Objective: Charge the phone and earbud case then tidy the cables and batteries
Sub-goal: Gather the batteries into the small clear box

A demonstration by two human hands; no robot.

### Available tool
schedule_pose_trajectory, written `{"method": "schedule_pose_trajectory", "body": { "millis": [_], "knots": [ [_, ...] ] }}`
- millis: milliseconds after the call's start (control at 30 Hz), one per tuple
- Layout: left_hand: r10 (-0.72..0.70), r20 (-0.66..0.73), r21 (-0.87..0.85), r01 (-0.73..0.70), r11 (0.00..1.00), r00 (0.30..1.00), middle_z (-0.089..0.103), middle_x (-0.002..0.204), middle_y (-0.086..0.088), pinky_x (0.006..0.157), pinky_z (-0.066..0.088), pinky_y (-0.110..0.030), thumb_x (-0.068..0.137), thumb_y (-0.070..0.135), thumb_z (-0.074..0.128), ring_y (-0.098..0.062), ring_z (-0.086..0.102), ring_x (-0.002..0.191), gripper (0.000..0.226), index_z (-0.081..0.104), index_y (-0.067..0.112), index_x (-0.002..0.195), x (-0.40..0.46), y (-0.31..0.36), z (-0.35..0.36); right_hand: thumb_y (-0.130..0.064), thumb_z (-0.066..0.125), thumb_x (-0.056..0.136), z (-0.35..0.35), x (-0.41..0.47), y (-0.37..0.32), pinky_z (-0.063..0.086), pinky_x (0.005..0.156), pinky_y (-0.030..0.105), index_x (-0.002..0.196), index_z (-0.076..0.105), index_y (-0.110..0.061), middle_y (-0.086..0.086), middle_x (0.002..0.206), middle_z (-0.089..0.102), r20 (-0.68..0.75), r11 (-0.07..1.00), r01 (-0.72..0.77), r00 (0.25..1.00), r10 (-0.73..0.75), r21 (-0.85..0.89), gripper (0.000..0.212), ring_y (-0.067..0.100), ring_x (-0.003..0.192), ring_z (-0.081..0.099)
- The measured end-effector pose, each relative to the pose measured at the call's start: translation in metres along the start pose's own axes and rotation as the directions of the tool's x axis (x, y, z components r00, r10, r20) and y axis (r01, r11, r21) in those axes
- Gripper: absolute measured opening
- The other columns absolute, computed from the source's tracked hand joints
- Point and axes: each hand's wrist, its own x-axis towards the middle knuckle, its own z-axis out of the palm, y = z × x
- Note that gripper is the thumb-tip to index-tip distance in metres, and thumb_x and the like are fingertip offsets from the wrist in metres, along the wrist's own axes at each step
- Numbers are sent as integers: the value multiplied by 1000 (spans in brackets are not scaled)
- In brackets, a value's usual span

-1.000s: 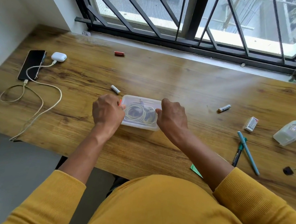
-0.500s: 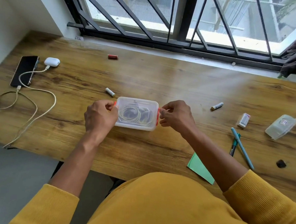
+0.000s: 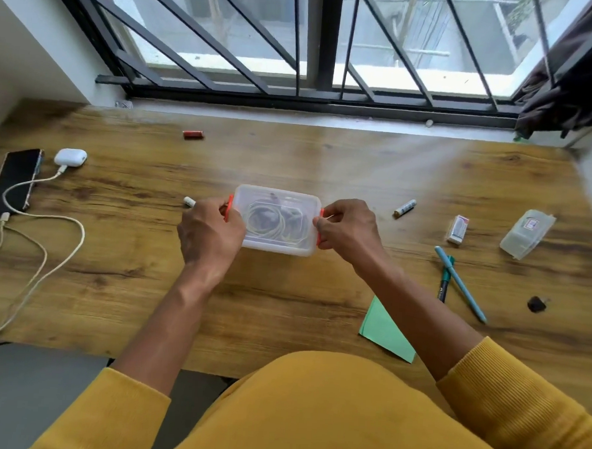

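Observation:
A clear plastic box (image 3: pixel 278 202) with its lid on and orange side clips sits mid-desk, coiled cables showing inside. My left hand (image 3: pixel 209 231) grips its left clip, my right hand (image 3: pixel 347 228) pinches its right clip. A black phone (image 3: pixel 14 179) and a white earbud case (image 3: pixel 70 157) lie far left, each with a white cable (image 3: pixel 65 219) plugged in. Loose batteries lie around: a red one (image 3: pixel 193 134) at the back, a white one (image 3: pixel 189 202) half hidden by my left hand, another white one (image 3: pixel 404 208) to the right.
On the right of the wooden desk (image 3: pixel 325 164) lie a small carton (image 3: pixel 458 228), a clear plastic packet (image 3: pixel 526 233), two pens (image 3: pixel 457 284), a small black object (image 3: pixel 536 304) and green paper (image 3: pixel 386 332). The barred window runs along the back.
My hands moved from pressing on the box's ends to holding its orange clips. The camera view tilted upward, showing more window.

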Motion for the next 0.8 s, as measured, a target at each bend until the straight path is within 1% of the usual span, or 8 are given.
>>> {"method": "schedule_pose_trajectory", "body": {
  "millis": [100, 200, 267, 333, 500, 600, 700, 800],
  "knots": [
    [64, 22, 22, -65, 998, 998, 65, 65, -9, 73, 43, -45, 97, 24, 59, -39, 54, 66, 28, 67, 6, 78, 4, 28, 14, -27, 72, 89, -20, 6, 1, 64, 79, 43, 104, 78, -14, 3, 87, 78, -140, 992, 61, 987, -77, -110, 21, 23, 78, 76],
    [158, 49, -3, -158, 987, 986, 60, 63, -5, 56, 31, -40, 98, 24, 58, -33, 52, 62, 30, 60, 8, 72, 4, 62, 31, -30, 69, 94, -46, 9, 3, 60, 83, 41, 102, 78, -13, 4, 90, 76, -263, 981, 50, 960, -100, -188, 21, 24, 86, 71],
    [209, 92, -38, -207, 978, 973, 61, 65, -3, 50, 31, -33, 98, 22, 57, -29, 55, 62, 28, 61, 11, 73, 4, 84, 43, -31, 68, 96, -64, 12, 8, 56, 78, 38, 99, 76, -13, 4, 90, 74, -321, 981, 24, 943, -87, -195, 20, 25, 86, 69],
    [256, 134, -76, -248, 966, 957, 66, 72, -2, 55, 33, -32, 98, 23, 57, -26, 60, 66, 22, 66, 13, 80, 4, 107, 54, -29, 69, 94, -83, 14, 14, 52, 72, 34, 96, 75, -13, 5, 89, 74, -370, 984, -5, 927, -64, -180, 18, 27, 83, 68],
    [381, 213, -196, -343, 919, 900, 72, 85, 2, 69, 43, -29, 96, 27, 62, -23, 66, 79, 14, 73, 17, 97, 2, 168, 83, -26, 69, 92, -134, 14, 26, 59, 73, 42, 101, 73, -14, 5, 91, 72, -489, 987, -55, 872, -25, -149, 16, 28, 83, 68],
    [399, 299, -292, -315, 903, 867, 71, 87, 6, 78, 58, -35, 92, 25, 69, -21, 70, 85, 19, 78, 19, 108, 4, 203, 102, -21, 65, 88, -165, 17, 35, 60, 75, 46, 103, 72, -14, 5, 93, 73, -564, 991, -83, 826, 8, -107, 18, 31, 86, 68],
    [421, 391, -409, -256, 876, 818, 77, 97, 4, 82, 65, -44, 87, 26, 77, -17, 74, 90, 31, 79, 20, 118, 4, 239, 128, -12, 66, 86, -197, 13, 46, 61, 83, 48, 122, 68, -13, 7, 109, 75, -640, 993, -103, 767, 48, -49, 36, 29, 97, 70],
    [432, 473, -464, -200, 863, 768, 78, 107, -2, 82, 67, -44, 83, 21, 83, -18, 75, 95, 38, 76, 15, 120, 5, 279, 153, -12, 69, 89, -228, 13, 57, 61, 90, 51, 139, 58, -14, 10, 125, 72, -682, 992, -129, 725, 96, 3, 50, 30, 108, 70]
  ]
}}
